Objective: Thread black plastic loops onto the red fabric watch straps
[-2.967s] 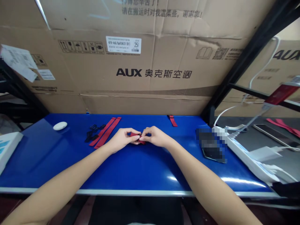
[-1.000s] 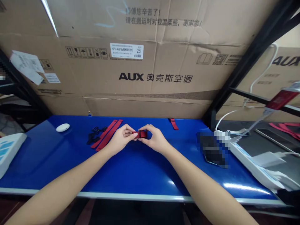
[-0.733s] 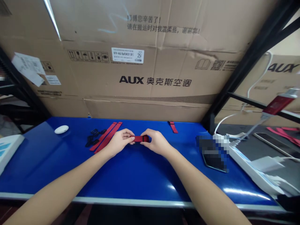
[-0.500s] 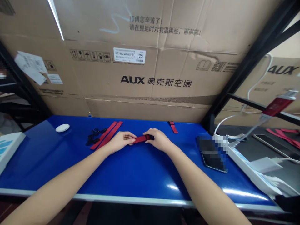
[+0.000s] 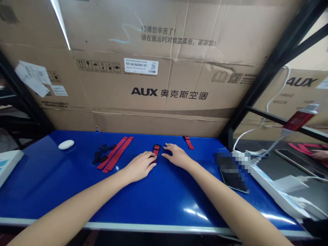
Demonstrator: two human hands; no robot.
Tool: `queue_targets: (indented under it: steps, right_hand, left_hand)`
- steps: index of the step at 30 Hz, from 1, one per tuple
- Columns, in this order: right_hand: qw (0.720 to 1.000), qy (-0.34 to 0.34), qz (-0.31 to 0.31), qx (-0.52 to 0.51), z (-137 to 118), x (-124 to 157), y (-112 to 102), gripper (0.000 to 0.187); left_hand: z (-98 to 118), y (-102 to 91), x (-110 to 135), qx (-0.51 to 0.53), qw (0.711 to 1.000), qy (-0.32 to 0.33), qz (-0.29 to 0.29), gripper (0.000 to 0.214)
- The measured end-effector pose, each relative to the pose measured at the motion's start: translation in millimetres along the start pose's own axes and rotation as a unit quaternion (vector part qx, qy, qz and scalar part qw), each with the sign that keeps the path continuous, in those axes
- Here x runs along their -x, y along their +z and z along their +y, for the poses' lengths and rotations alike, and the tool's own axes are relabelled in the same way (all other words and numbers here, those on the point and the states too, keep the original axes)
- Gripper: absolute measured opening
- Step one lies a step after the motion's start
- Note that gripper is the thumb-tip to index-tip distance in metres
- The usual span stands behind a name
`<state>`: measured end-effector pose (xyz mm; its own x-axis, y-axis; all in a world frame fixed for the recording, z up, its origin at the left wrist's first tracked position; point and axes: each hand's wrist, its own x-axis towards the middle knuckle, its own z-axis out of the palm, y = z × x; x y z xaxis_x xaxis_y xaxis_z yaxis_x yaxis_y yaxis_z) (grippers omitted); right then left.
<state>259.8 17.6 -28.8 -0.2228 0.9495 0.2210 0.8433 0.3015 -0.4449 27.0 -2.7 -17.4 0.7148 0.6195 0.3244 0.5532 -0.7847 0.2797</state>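
A short red strap (image 5: pixel 156 149) with a black buckle at its far end lies on the blue tabletop (image 5: pixel 164 198). My left hand (image 5: pixel 140 166) rests low beside it, fingers stretched out, with fingertips touching the strap and covering part of its near end. Just right of the strap, my right hand (image 5: pixel 177 156) hovers over the table with its fingers apart and nothing in them. To the left are long flat red straps (image 5: pixel 118 153) lying side by side. Several black buckles (image 5: pixel 104 150) are piled next to them. Farther right lies another red strap with a buckle (image 5: pixel 189 142).
A large cardboard box (image 5: pixel 169 112) stands behind the table. A white round object (image 5: pixel 66 144) lies at left. A phone (image 5: pixel 234 177) and a white power strip (image 5: pixel 276 191) with cables are at right. Another person's hand (image 5: pixel 321 155) shows at the right edge beside red straps.
The buckled strap, held between both hands before, now lies on the table turned lengthwise away from me. Both hands have let go; the right has drawn slightly aside. The other person's hand has appeared.
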Motion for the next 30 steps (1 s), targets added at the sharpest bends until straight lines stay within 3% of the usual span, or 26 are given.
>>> queue_targets:
  steps: [4,13,18,24,30]
  right_hand:
    - [0.999,-0.040,0.005,0.019,3.1,12.9,8.6,0.055]
    - [0.997,-0.041,-0.030,0.051,-12.1,17.0,5.5,0.077]
    - [0.998,-0.036,-0.027,0.046,-17.3,18.4,7.2,0.081]
    - [0.997,-0.022,-0.041,0.057,-25.0,19.8,6.5,0.083]
    - [0.996,-0.009,-0.047,0.077,-26.9,21.9,8.0,0.082]
  left_hand:
    - [2.7,5.2,-4.8,-0.036,0.999,-0.031,0.007,0.044]
    - [1.4,4.5,-5.3,-0.047,0.997,-0.056,-0.020,0.051]
    - [-9.9,5.8,-1.4,-0.051,0.993,-0.110,0.014,0.061]
    - [-30.3,3.0,2.6,-0.031,0.987,-0.157,0.001,0.066]
    - [-24.9,-0.3,0.6,-0.062,0.983,-0.171,-0.026,0.070]
